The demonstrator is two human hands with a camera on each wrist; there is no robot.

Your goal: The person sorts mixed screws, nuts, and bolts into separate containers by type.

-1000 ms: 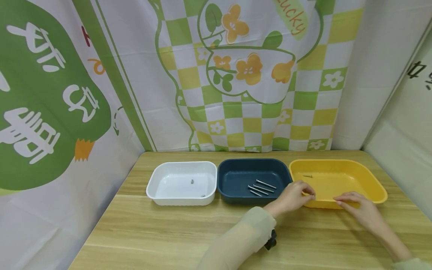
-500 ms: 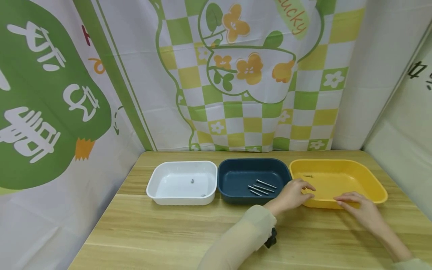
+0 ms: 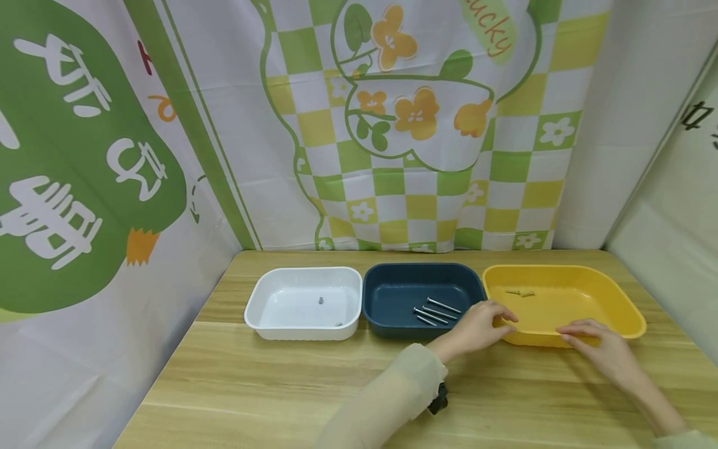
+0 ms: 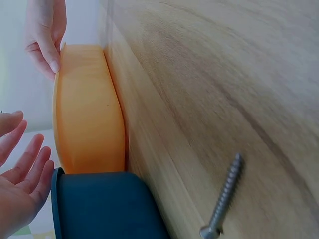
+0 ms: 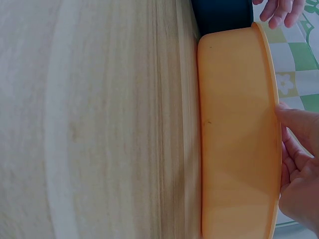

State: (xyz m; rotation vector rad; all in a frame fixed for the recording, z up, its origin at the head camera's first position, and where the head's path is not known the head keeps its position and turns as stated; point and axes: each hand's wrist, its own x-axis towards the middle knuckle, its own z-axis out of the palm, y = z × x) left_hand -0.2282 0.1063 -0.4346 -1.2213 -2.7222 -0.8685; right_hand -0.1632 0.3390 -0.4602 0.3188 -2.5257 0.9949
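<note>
My left hand [image 3: 477,325] hovers over the near left corner of the yellow tray [image 3: 594,296], fingers apart and holding nothing. In the left wrist view, that same left hand [image 4: 22,189] shows spread fingers beside the tray rims. My right hand [image 3: 603,349] pinches the front rim of the yellow tray, its thumb [image 5: 294,117] on the near side. Two small brass-coloured screws, one on the left [image 3: 513,292] and one beside it [image 3: 527,294], lie in the yellow tray. A silver screw [image 4: 224,199] appears on the wooden table in the left wrist view.
A dark blue tray [image 3: 392,293] with several long silver screws [image 3: 434,312] stands left of the yellow one. Further left, a white tray [image 3: 280,305] holds two tiny metal pieces [image 3: 321,300]. A patterned cloth [image 3: 404,206] hangs behind the wooden table [image 3: 252,386].
My left hand has let go of a small screw, now lying beside the other in the yellow tray. The hand has drawn back slightly left. My right hand stays on the rim.
</note>
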